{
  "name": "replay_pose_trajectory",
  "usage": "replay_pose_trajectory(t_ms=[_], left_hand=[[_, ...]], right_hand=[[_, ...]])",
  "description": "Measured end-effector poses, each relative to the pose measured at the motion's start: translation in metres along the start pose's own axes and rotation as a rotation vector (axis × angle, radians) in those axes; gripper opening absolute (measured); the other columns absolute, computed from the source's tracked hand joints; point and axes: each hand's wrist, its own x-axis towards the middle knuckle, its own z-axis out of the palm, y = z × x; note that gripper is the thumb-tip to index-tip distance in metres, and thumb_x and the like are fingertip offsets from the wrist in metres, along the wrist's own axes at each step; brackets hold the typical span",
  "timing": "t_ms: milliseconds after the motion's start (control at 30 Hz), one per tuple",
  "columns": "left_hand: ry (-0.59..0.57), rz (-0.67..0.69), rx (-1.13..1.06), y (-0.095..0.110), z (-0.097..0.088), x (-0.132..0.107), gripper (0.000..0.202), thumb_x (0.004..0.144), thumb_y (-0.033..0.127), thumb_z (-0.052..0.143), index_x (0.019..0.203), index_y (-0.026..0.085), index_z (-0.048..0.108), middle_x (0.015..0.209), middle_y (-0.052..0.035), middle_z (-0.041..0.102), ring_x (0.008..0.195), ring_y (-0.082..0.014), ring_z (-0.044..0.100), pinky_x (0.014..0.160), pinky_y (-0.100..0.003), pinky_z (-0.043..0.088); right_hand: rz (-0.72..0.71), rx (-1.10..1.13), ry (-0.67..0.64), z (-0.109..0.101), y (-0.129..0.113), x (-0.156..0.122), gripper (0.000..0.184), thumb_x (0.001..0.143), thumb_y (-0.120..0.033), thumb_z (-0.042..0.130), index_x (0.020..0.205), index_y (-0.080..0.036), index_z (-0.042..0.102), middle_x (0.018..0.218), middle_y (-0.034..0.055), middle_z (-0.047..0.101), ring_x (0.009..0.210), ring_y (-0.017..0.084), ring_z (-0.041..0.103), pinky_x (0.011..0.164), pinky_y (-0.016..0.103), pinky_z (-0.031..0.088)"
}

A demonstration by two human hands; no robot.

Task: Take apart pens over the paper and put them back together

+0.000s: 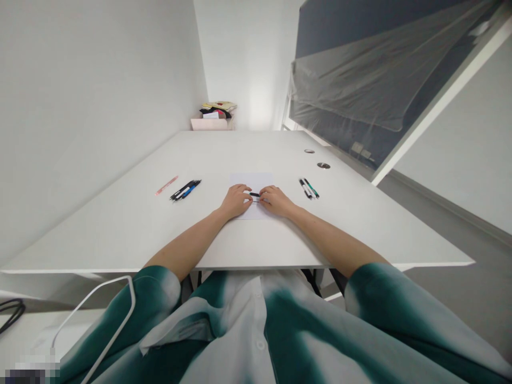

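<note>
A sheet of white paper (252, 212) lies on the table under both hands. My left hand (236, 200) rests on its left side, fingers curled, thumb and fingertips drawn inward. Opposite it, my right hand (276, 201) is curled the same way. A thin dark rod (256, 201), like a pen refill, spans the small gap between my thumbs, its ends hidden at the fingertips. Just beyond it is a short black pen part (255, 194) with a greenish left end, close to both index fingers; whether they touch it I cannot tell.
Several black and blue pens (185, 190) lie to the left, with a pink strip (166, 185) beside them. Two pens (309, 188) lie to the right. Round metal table fittings (324, 166) sit farther back. A box of items (212, 120) stands at the far end.
</note>
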Motion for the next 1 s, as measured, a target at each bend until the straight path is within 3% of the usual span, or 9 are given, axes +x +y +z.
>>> replay_pose_trajectory(t_ms=[267, 500, 633, 800, 1000], left_hand=[[0.005, 0.009, -0.046, 0.004, -0.003, 0.001, 0.018, 0.086, 0.026, 0.057, 0.086, 0.023, 0.075, 0.119, -0.0061, 0.068, 0.121, -0.0261, 0.052, 0.108, -0.048, 0.037], [0.016, 0.039, -0.093, 0.006, -0.003, 0.001, 0.016, 0.085, 0.025, 0.057, 0.088, 0.021, 0.072, 0.115, -0.0075, 0.069, 0.117, -0.0244, 0.055, 0.107, -0.044, 0.038], [0.003, 0.05, -0.095, 0.004, -0.005, 0.001, 0.02, 0.083, 0.03, 0.061, 0.099, 0.021, 0.071, 0.115, -0.007, 0.069, 0.114, -0.0244, 0.057, 0.105, -0.043, 0.039], [-0.017, -0.065, -0.005, -0.005, -0.01, -0.001, 0.032, 0.08, 0.037, 0.064, 0.105, 0.019, 0.071, 0.11, -0.0109, 0.068, 0.109, -0.0291, 0.058, 0.098, -0.045, 0.043], [-0.127, -0.171, 0.064, -0.011, -0.012, -0.001, 0.025, 0.082, 0.033, 0.058, 0.098, 0.021, 0.073, 0.093, -0.0079, 0.07, 0.096, -0.0268, 0.063, 0.091, -0.042, 0.046]], right_hand=[[0.155, 0.052, -0.088, -0.006, -0.01, -0.002, 0.019, 0.092, -0.019, 0.051, 0.097, -0.019, 0.069, 0.095, 0.0064, 0.072, 0.083, 0.018, 0.064, 0.071, 0.025, 0.041], [0.159, 0.132, -0.048, -0.003, -0.011, -0.003, 0.021, 0.09, -0.025, 0.055, 0.106, -0.018, 0.067, 0.096, 0.0056, 0.072, 0.083, 0.017, 0.064, 0.071, 0.024, 0.041], [0.151, 0.123, -0.054, -0.002, -0.009, -0.003, 0.019, 0.09, -0.024, 0.055, 0.101, -0.019, 0.068, 0.097, 0.0058, 0.072, 0.085, 0.017, 0.064, 0.072, 0.024, 0.041], [0.144, 0.134, -0.041, -0.004, -0.007, -0.004, 0.017, 0.088, -0.023, 0.056, 0.097, -0.019, 0.069, 0.094, 0.0057, 0.072, 0.083, 0.018, 0.063, 0.072, 0.025, 0.042], [0.159, 0.154, -0.02, -0.003, -0.004, -0.006, 0.019, 0.085, -0.021, 0.056, 0.098, -0.019, 0.069, 0.094, 0.0054, 0.071, 0.083, 0.018, 0.062, 0.072, 0.025, 0.042]])
